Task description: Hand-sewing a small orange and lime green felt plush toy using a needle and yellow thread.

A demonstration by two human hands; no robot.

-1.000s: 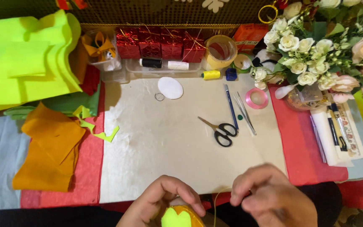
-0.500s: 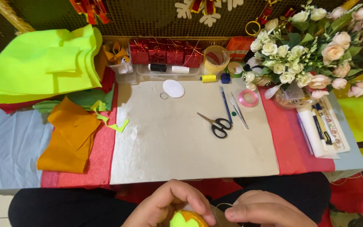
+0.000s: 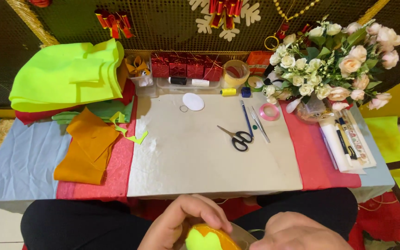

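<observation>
Small rounded felt piece [image 3: 211,237] at the bottom edge, over the lap, below the table's near edge: neon yellow-green face on an orange backing, orange showing as a rim along top and right. Partly cut off by the frame, so long axis and pointing direction impossible to tell. Gripped at its upper left by the left hand [image 3: 181,225], fingers curled over the top. Close on the right, the right hand [image 3: 297,234], fingers hidden; grasp not discernible. Farther out on the grey mat [image 3: 200,157], black-handled scissors [image 3: 236,137], blades toward upper left. Folded orange felt [image 3: 86,148] at left.
</observation>
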